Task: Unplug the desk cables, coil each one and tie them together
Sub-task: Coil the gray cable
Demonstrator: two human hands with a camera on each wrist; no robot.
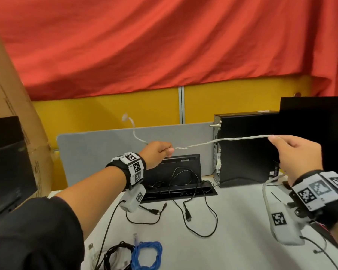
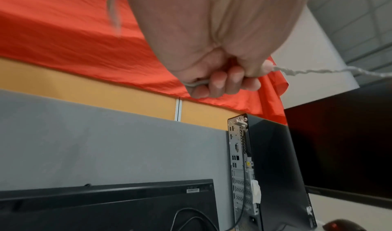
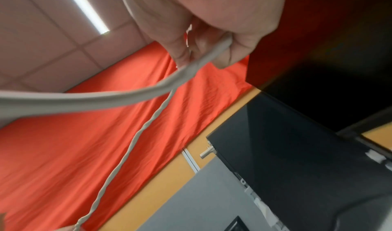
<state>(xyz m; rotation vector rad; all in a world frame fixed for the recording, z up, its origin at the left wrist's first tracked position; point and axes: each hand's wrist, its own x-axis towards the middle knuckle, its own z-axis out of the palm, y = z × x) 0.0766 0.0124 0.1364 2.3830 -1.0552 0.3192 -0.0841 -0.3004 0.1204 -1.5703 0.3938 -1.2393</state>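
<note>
A white twisted cable (image 1: 222,141) stretches in the air between both hands above the desk. My left hand (image 1: 160,151) grips one part of it in a fist (image 2: 222,76), and its free end with a blurred plug (image 1: 128,119) curls up behind the fist. My right hand (image 1: 293,151) pinches the cable (image 3: 148,125) further along, and the rest hangs down past the wrist (image 1: 265,191). A coiled blue cable (image 1: 146,254) and a coiled black cable (image 1: 117,256) lie at the desk's near edge. Loose black cables (image 1: 191,201) sprawl across the desk middle.
A black computer tower (image 1: 246,149) stands at the back right beside a dark monitor (image 1: 316,133). A black cable tray (image 1: 176,190) sits open against the grey divider (image 1: 98,152). A cardboard box (image 1: 14,121) and another monitor (image 1: 6,162) stand left.
</note>
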